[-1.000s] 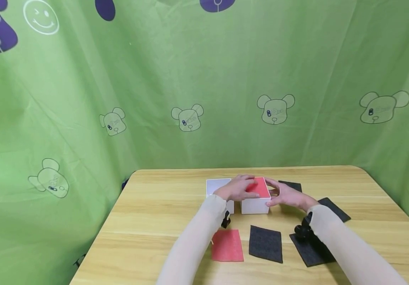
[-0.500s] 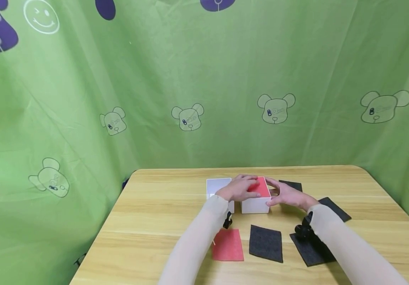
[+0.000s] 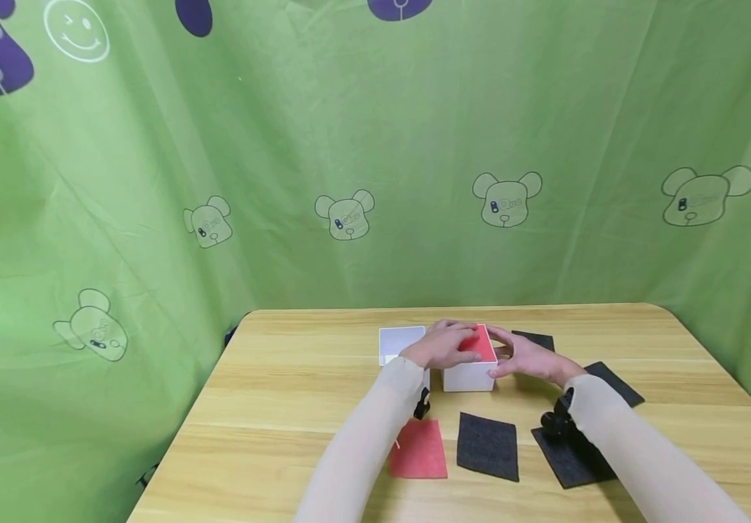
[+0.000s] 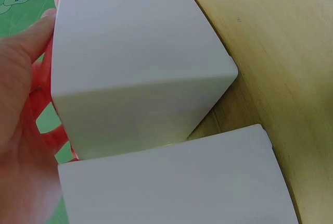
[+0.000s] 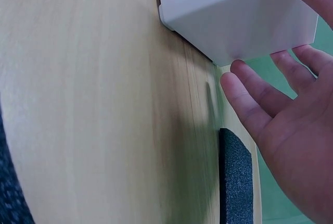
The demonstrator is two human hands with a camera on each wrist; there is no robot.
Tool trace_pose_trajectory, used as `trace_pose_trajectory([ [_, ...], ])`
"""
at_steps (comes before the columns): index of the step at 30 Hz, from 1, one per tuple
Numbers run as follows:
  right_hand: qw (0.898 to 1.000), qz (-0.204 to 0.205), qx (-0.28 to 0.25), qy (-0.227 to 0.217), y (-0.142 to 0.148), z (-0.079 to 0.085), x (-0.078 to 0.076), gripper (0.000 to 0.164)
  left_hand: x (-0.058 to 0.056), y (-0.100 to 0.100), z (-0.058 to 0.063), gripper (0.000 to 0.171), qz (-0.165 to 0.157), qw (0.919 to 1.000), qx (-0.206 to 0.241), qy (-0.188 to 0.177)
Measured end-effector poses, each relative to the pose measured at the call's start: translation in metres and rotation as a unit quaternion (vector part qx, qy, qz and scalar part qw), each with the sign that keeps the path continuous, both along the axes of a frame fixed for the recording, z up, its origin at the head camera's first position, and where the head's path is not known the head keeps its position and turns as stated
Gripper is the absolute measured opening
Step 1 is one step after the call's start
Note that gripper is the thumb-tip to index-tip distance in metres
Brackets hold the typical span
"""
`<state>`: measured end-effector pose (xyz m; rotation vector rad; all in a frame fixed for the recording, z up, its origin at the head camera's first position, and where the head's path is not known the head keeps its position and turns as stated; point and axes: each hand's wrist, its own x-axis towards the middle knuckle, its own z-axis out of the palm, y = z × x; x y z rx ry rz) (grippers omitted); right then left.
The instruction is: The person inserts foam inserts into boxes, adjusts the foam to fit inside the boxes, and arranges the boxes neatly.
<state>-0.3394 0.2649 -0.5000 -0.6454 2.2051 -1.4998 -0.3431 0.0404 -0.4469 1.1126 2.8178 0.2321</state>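
Note:
A white box [image 3: 468, 378] with a red top [image 3: 484, 350] stands on the table. My left hand [image 3: 439, 347] lies over that top with its fingers spread on the red surface. From the right side, my right hand [image 3: 527, 359] grips the box, thumb at the front and fingers round the far side. The right wrist view shows its fingertips [image 5: 237, 86] near the box's lower edge, some of them apart from it. Just left of this box is a second white box [image 3: 402, 338] with a pale top, partly hidden by my left hand and sleeve.
In front of the boxes lie a red felt square [image 3: 418, 452] and a black felt square [image 3: 488, 447]. Another black piece [image 3: 565, 465] sits under my right forearm. Two more black pieces lie farther right and behind my right hand. A green curtain [image 3: 415, 145] hangs behind the table [image 3: 271, 407].
My left hand and forearm have shifted slightly to the right across the red top. The right hand and both boxes look unmoved.

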Motion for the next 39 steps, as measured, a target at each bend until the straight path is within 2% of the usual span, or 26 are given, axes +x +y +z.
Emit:
trace_pose_trajectory([
  [14,1.000,0.004,-0.009,-0.001,0.0007,-0.0001,-0.0039,0.099,0.0002,0.0040,0.0049,0.057,0.009,0.9999,-0.007,0.004],
  [27,1.000,0.004,-0.020,-0.004,-0.0007,-0.0008,-0.0040,0.101,-0.0039,0.0089,0.0003,0.057,0.006,0.9995,-0.018,0.027],
  [39,1.000,0.004,-0.017,-0.008,0.0002,-0.0026,-0.0032,0.100,-0.0035,0.0046,-0.0017,0.056,0.005,0.9998,0.003,0.017],
])
